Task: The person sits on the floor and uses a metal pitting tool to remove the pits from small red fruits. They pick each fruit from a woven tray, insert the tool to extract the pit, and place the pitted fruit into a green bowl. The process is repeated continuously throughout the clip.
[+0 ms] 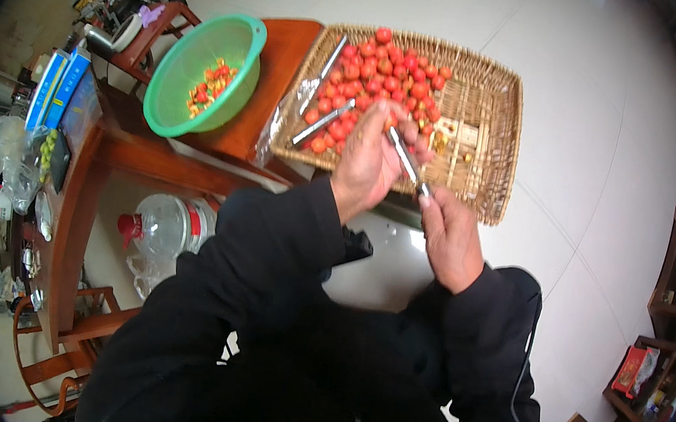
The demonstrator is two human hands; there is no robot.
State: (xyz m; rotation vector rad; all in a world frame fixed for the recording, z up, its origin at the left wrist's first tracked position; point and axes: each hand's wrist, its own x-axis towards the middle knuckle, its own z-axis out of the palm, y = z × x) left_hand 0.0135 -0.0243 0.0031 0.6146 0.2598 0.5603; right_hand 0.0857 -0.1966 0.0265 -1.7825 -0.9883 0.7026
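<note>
My left hand (373,155) is over the near edge of a wicker basket (498,142), with a small red fruit (391,121) between its fingers. My right hand (452,234) grips a slim metal tool (405,156), whose far end meets that fruit; the tip is hidden. Many red fruits (387,68) fill the basket's left and middle. Two more metal tools lie at its left, one nearer (323,122) and one farther (333,58), beside clear plastic film (307,90). Cut fruit pieces (210,88) sit in a green plastic colander (168,95).
The colander stands on a wooden stool (288,47) left of the basket. Further left are a wooden table (79,179) with bags and blue boxes, and a large plastic bottle (165,224) beneath. Wooden shelving (651,369) is at the right rim.
</note>
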